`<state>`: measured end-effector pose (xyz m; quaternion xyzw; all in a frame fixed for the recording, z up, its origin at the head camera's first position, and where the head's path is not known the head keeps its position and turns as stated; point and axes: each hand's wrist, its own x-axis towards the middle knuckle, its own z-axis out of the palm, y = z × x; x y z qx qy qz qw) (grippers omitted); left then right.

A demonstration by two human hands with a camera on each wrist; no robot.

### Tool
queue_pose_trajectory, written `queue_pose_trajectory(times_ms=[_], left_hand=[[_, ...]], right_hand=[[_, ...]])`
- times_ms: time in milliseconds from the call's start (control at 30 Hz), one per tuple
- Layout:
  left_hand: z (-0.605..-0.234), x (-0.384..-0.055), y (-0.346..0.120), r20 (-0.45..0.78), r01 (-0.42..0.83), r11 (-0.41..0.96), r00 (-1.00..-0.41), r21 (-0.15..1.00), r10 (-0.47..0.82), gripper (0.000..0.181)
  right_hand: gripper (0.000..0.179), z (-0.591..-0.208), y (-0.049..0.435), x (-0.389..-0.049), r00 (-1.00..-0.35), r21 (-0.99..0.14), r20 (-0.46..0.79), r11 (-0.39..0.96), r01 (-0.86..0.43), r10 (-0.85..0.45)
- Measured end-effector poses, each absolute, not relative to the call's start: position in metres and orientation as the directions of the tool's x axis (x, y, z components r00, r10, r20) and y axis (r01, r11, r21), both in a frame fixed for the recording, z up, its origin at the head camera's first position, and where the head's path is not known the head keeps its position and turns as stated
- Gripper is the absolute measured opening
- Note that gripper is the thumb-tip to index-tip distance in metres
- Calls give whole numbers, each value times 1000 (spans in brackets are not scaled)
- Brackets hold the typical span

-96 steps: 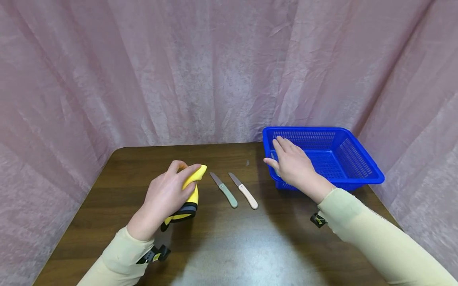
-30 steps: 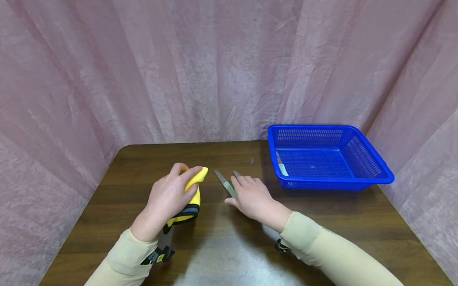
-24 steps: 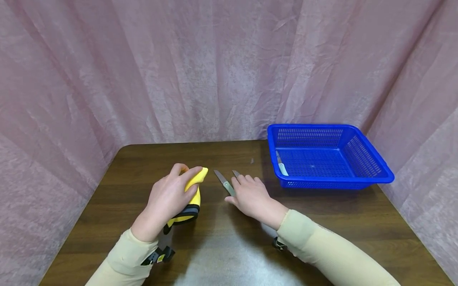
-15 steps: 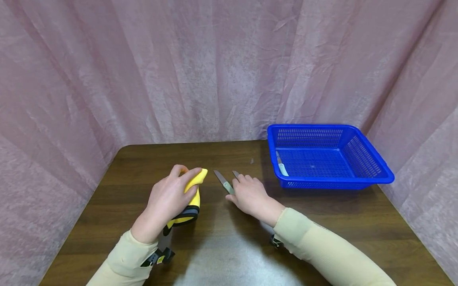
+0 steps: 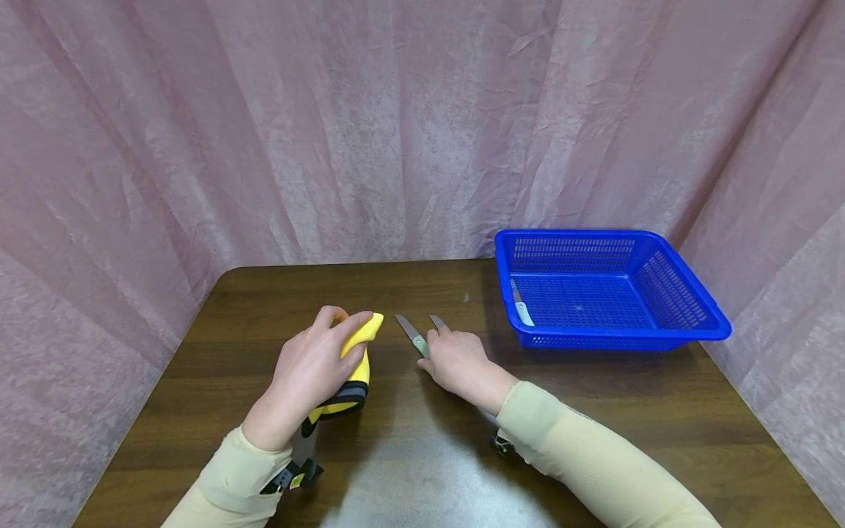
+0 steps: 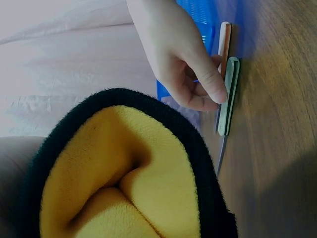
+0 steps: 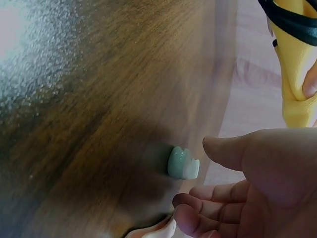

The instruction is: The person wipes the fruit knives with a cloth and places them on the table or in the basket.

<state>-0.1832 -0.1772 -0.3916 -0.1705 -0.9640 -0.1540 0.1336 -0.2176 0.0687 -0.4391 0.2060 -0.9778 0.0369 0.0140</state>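
My left hand (image 5: pixel 306 367) grips a folded yellow cloth (image 5: pixel 359 368) with black edging, held above the table left of the knives. My right hand (image 5: pixel 457 359) is low over two small knives lying side by side. Its fingers are bent, and a gap shows between them and the thumb in the right wrist view. The green-handled knife (image 5: pixel 419 345) has the thumb right at its handle. Of the cream-handled knife, the blade (image 5: pixel 436 321) shows ahead of the fingers while the hand covers its handle; that cream handle (image 6: pixel 225 37) appears in the left wrist view.
A blue perforated basket (image 5: pixel 620 334) stands at the back right of the brown wooden table (image 5: pixel 264 308). Inside, along its left wall, lies another knife (image 5: pixel 523 312) with a pale handle. Pink curtains (image 5: pixel 396 132) hang behind the table and at both sides.
My right hand has come from the basket's left side to the two knives, and its fingers have bent further. The knife in the basket is now uncovered. My left hand keeps holding the cloth.
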Motion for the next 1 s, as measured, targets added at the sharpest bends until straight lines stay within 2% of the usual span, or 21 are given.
queue_pose_trajectory(times_ms=[567,1000], left_hand=[[-391,-181,-177,290,358,899,-914,253,283,50],[-391,-180,-177,290,356,899,-915,256,280,50]], right_hand=[[39,-444,63,-225,-915,-55,-11,914,-402,-403],[31,-445,62,-227,-912,-39,10,911,-411,-411]])
